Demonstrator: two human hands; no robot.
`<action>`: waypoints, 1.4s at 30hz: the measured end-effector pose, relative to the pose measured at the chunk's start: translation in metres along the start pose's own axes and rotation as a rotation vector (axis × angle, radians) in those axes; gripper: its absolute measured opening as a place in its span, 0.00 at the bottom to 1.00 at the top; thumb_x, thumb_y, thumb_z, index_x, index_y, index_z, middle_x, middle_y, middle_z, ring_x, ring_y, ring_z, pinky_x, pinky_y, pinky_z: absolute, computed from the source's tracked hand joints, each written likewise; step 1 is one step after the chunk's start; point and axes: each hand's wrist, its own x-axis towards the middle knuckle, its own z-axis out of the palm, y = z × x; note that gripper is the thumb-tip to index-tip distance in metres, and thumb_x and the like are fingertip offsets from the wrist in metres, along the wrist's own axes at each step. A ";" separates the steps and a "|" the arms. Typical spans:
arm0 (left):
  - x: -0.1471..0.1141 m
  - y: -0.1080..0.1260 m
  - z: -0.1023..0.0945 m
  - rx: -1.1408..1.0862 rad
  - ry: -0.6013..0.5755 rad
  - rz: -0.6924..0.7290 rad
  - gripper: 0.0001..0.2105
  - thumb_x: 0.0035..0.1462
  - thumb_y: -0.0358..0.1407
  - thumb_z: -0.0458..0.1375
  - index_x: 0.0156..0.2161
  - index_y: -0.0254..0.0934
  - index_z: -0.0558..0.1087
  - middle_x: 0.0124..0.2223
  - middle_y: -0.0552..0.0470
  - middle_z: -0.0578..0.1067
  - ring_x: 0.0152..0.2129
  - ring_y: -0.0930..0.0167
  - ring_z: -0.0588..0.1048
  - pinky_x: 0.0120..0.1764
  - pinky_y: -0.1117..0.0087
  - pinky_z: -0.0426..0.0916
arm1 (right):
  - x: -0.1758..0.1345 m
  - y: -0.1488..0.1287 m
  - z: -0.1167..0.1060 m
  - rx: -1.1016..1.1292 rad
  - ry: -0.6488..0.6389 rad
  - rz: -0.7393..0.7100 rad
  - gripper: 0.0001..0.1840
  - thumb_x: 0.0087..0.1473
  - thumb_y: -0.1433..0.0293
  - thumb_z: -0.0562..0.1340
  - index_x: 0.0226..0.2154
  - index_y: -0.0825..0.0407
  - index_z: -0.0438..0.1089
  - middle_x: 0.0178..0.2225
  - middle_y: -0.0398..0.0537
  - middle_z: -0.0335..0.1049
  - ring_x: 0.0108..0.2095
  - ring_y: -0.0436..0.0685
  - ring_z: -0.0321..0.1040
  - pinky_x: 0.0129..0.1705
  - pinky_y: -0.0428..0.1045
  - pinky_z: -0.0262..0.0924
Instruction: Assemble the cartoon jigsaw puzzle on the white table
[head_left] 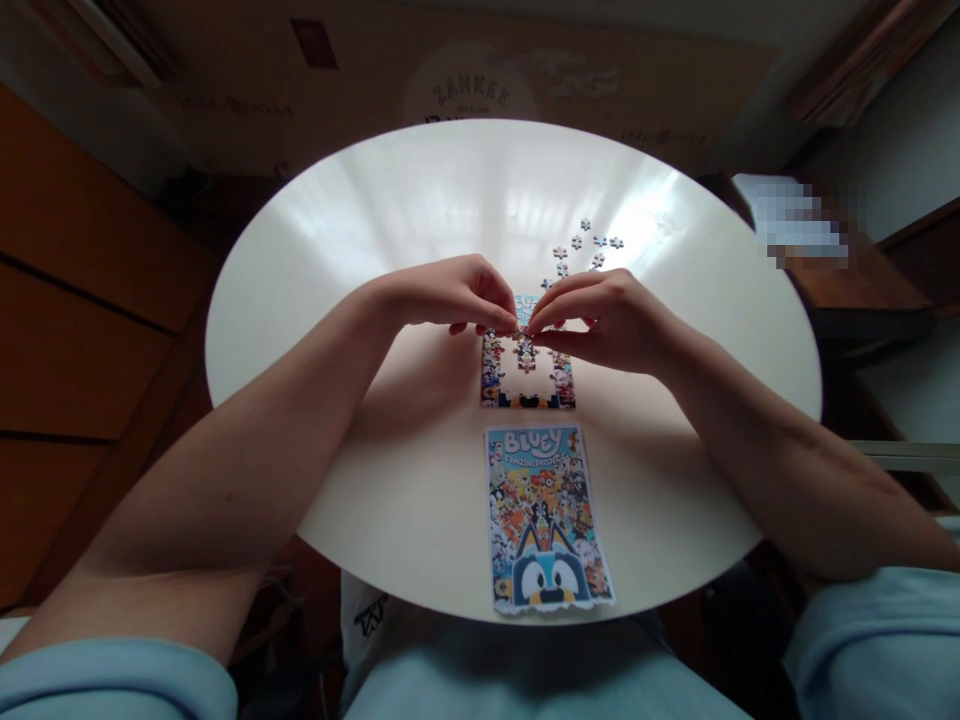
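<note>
A partly assembled jigsaw puzzle (pixel 529 402) lies on the table, its picture edge joined and bare table showing inside. Over its upper part, my left hand (pixel 472 292) is closed in a pinch, with thumb and forefinger on small puzzle pieces. From the other side my right hand (pixel 611 315) pinches at the same spot, fingertips almost touching the left ones. A short column of joined puzzle pieces (pixel 526 355) shows just below the fingertips; whether it rests on the table I cannot tell. My fingers hide part of the puzzle's upper area.
Several loose puzzle pieces (pixel 577 243) are scattered beyond my right hand. A printed reference picture (pixel 551 520) with a torn lower edge lies near me. All sit on a white oval table (pixel 360 230). A large cardboard panel (pixel 360 75) stands behind, and a wooden side table (pixel 862 280) at right.
</note>
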 end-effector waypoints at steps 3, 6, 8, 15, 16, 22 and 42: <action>0.000 0.000 0.000 0.001 -0.013 0.004 0.12 0.51 0.44 0.67 0.34 0.36 0.83 0.22 0.50 0.71 0.18 0.73 0.67 0.23 0.71 0.58 | 0.000 -0.001 -0.001 -0.012 -0.009 -0.014 0.09 0.58 0.61 0.66 0.36 0.45 0.82 0.39 0.46 0.79 0.38 0.57 0.75 0.42 0.53 0.68; 0.000 0.000 0.001 0.015 -0.019 0.002 0.12 0.50 0.44 0.67 0.33 0.36 0.83 0.22 0.51 0.71 0.18 0.73 0.67 0.22 0.71 0.57 | 0.000 -0.002 -0.001 0.011 0.005 -0.029 0.08 0.57 0.62 0.67 0.35 0.45 0.82 0.38 0.46 0.79 0.37 0.56 0.75 0.41 0.52 0.68; 0.000 0.002 0.001 0.030 -0.022 -0.003 0.12 0.50 0.44 0.67 0.33 0.36 0.83 0.22 0.51 0.71 0.18 0.74 0.66 0.22 0.71 0.56 | 0.000 -0.002 -0.001 0.039 0.009 -0.034 0.08 0.56 0.61 0.68 0.34 0.45 0.82 0.36 0.46 0.80 0.35 0.56 0.75 0.40 0.52 0.68; -0.001 0.006 0.003 0.044 -0.028 -0.011 0.13 0.50 0.45 0.67 0.33 0.36 0.83 0.22 0.51 0.72 0.18 0.74 0.66 0.22 0.71 0.56 | 0.001 -0.006 -0.003 0.016 -0.013 -0.031 0.07 0.56 0.63 0.67 0.33 0.44 0.82 0.35 0.45 0.80 0.34 0.55 0.76 0.38 0.51 0.68; -0.001 0.006 0.002 0.045 -0.030 -0.012 0.13 0.50 0.45 0.67 0.33 0.36 0.83 0.22 0.51 0.72 0.18 0.74 0.65 0.22 0.71 0.56 | 0.001 -0.006 -0.003 0.012 -0.009 -0.036 0.06 0.55 0.63 0.68 0.32 0.44 0.82 0.35 0.44 0.80 0.33 0.55 0.76 0.37 0.51 0.68; 0.000 0.003 0.002 0.072 -0.054 0.000 0.15 0.52 0.47 0.66 0.34 0.35 0.83 0.21 0.52 0.69 0.18 0.74 0.63 0.21 0.72 0.53 | 0.000 -0.004 -0.003 -0.006 -0.003 -0.125 0.06 0.57 0.65 0.67 0.33 0.46 0.82 0.34 0.44 0.81 0.32 0.53 0.75 0.34 0.49 0.66; 0.003 -0.001 0.002 0.127 -0.078 0.017 0.17 0.53 0.48 0.65 0.37 0.34 0.83 0.28 0.49 0.77 0.23 0.73 0.69 0.29 0.71 0.61 | 0.001 0.000 -0.004 -0.037 -0.010 -0.280 0.04 0.57 0.70 0.68 0.33 0.51 0.81 0.34 0.46 0.81 0.29 0.49 0.76 0.30 0.43 0.66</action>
